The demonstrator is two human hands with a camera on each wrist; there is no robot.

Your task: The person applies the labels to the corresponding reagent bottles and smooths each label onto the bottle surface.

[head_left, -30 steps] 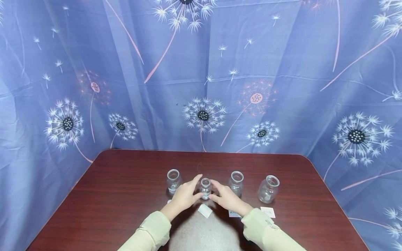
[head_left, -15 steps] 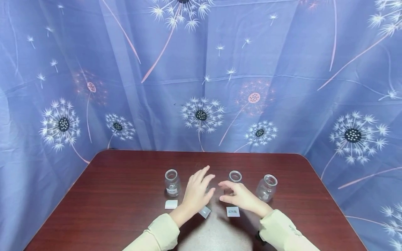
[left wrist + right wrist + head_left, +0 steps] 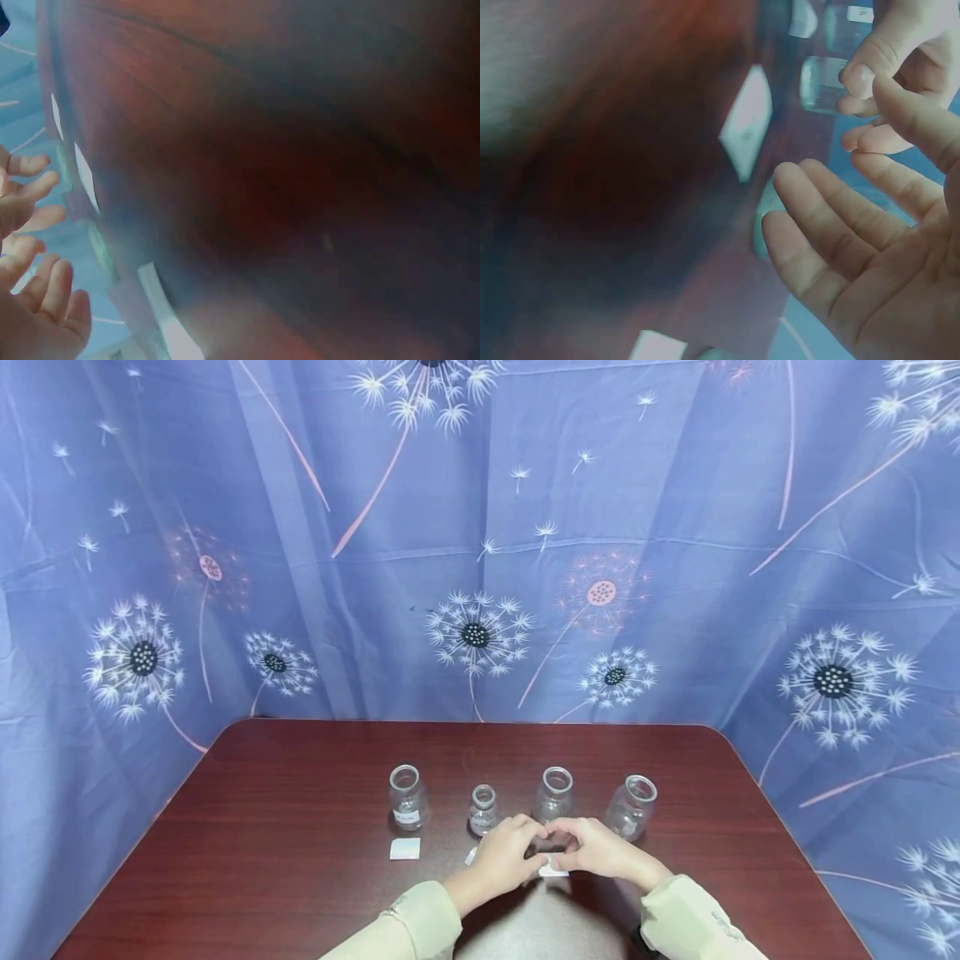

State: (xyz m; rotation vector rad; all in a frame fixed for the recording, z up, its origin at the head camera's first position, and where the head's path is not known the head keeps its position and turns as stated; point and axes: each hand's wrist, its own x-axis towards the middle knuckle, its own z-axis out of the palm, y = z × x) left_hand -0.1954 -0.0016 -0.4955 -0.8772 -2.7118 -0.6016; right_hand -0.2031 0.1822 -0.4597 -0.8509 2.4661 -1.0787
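My left hand (image 3: 504, 857) and right hand (image 3: 594, 852) meet in front of the third glass jar (image 3: 553, 797), fingertips close together, over a white paper card (image 3: 556, 871) that they partly cover. In the right wrist view, the fingers (image 3: 821, 225) of the right hand are spread and lightly bent, with nothing between them. The left thumb (image 3: 861, 79) comes close to the right hand there, its other fingers loosely bent. Both hands show at the edge of the left wrist view. To their left stands a smaller glass bottle (image 3: 483, 812), its card (image 3: 471, 857) partly hidden.
A labelled glass jar (image 3: 408, 802) stands at the left of the row, a white card (image 3: 405, 849) before it. Another glass jar (image 3: 632, 810) stands at the right, beyond the right hand. The brown table (image 3: 300, 827) meets a blue dandelion-print curtain (image 3: 390, 635) behind.
Both hands have left the small bottle and moved right and nearer the body, drawing apart and then together in front of the third jar. The bottle stands free. The head view has shifted slightly.
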